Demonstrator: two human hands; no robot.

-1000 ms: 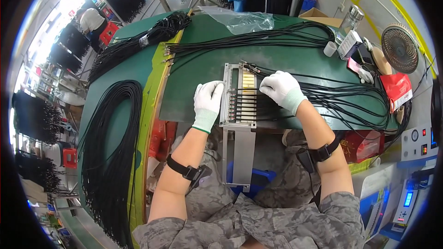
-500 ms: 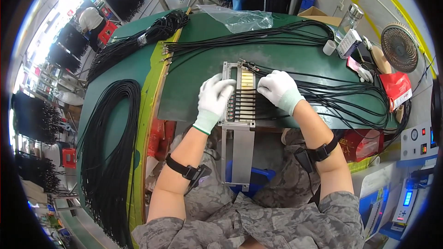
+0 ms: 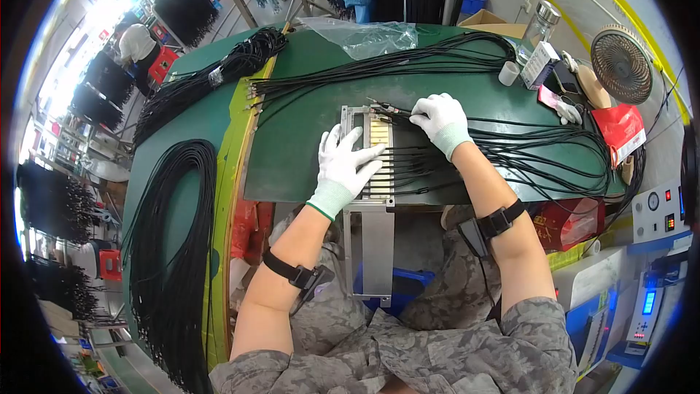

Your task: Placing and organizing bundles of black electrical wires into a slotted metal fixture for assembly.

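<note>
Left hand [image 3: 341, 166] now splays across fixture [image 3: 380, 132]; right hand [image 3: 440, 118], curled, perhaps pinches a cable [image 3: 398, 111].

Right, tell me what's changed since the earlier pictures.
The left hand has moved right, from the metal frame's left edge to over it, now spread. The right hand has moved farther out, near the cable ends; whether it grips one is unclear. The looped bundle, fan and bottle stayed put.

Slotted frame [image 3: 380, 131] set on table [image 3: 284, 168]; cables [image 3: 510, 148] strung rightward from it; cable bundle [image 3: 408, 60] laid behind; coil [image 3: 168, 306] placed left.
</note>
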